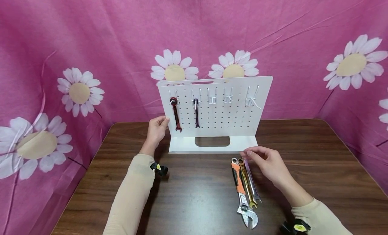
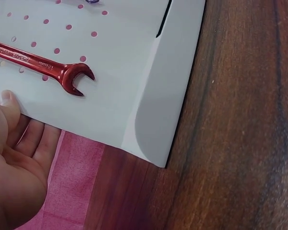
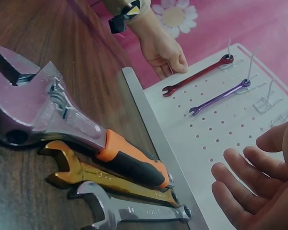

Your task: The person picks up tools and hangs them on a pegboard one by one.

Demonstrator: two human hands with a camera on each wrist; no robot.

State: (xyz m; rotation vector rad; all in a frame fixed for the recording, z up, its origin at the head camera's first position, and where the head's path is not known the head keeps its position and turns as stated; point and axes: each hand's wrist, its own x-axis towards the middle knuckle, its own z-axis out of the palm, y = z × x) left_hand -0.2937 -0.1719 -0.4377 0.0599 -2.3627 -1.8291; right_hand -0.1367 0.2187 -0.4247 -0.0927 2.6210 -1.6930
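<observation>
My left hand (image 1: pixel 157 130) grips the left edge of a white pegboard (image 1: pixel 224 127), thumb in front and fingers behind. A red wrench (image 1: pixel 176 116) hangs on the leftmost hook, close to that hand; a purple wrench (image 1: pixel 196 115) hangs on the hook beside it. My right hand (image 1: pixel 269 162) hovers by the board's front right corner, over the ring ends of the wrenches on the table. Its loosely bent fingers (image 3: pixel 240 184) hold nothing in the right wrist view. Below lie a silver wrench (image 1: pixel 251 181), a gold wrench (image 1: pixel 246 182) and an orange-handled adjustable wrench (image 1: pixel 238 179), side by side.
Bare wire hooks (image 1: pixel 228 98) stick out from the middle and right of the board. The board's base has an oblong cut-out and stands on a dark wooden table (image 1: pixel 194 194). Behind hangs a pink cloth (image 1: pixel 127 42) with white flowers.
</observation>
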